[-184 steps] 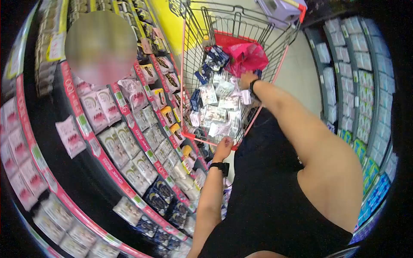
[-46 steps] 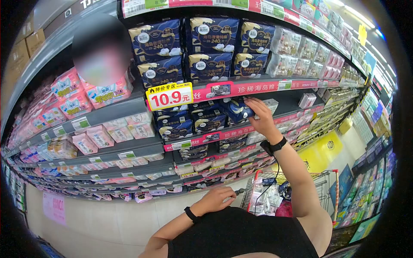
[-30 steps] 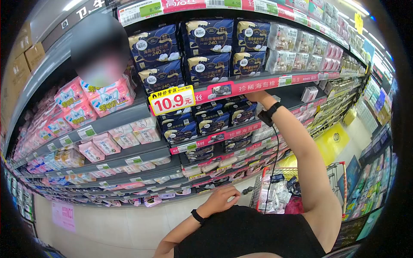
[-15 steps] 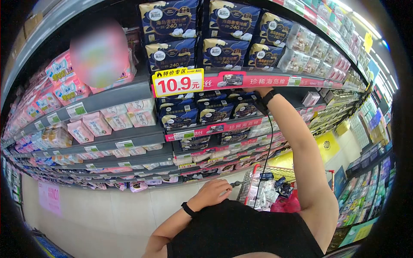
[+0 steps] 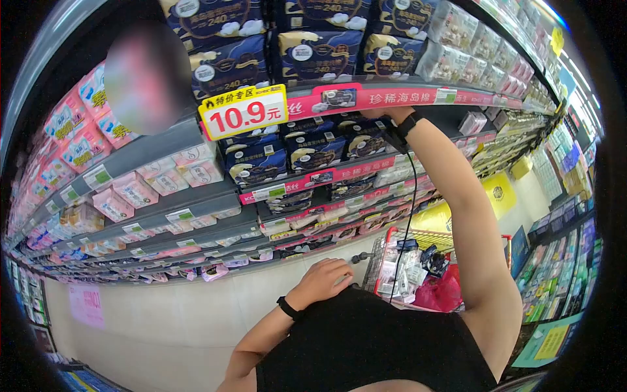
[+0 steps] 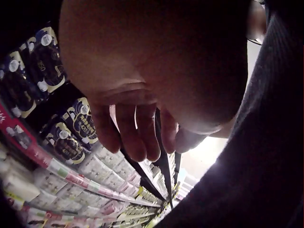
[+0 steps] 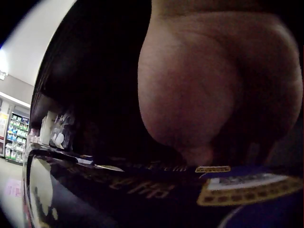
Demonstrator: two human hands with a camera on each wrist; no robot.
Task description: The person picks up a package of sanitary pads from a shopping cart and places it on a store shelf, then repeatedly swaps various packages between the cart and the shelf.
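Note:
My right hand [image 5: 385, 112] reaches into the shelf under a pink price strip [image 5: 405, 98], which covers part of it. Beneath it lie navy packs of sanitary pads [image 5: 317, 151], stacked side by side. In the right wrist view the palm [image 7: 190, 85] is just above the top of a navy pack [image 7: 142, 194]; its fingers fade into the dark, so I cannot tell whether they grip anything. My left hand [image 5: 323, 281] is held in front of the body, with nothing in it. Its fingers [image 6: 126, 137] hang relaxed in the left wrist view.
A shopping cart [image 5: 377, 261] with white packs, navy packs and a pink bag [image 5: 441, 291] stands at the right. Larger navy packs [image 5: 320, 55] fill the shelf above. A yellow price sign [image 5: 245, 111] juts from the shelf edge. A black cable [image 5: 413, 215] hangs from the right wrist.
Both hands were at the cart earlier. Then my right hand held a navy pack at the shelf opening; that pack now sits in the row, the hand deeper inside. My left hand has barely moved since.

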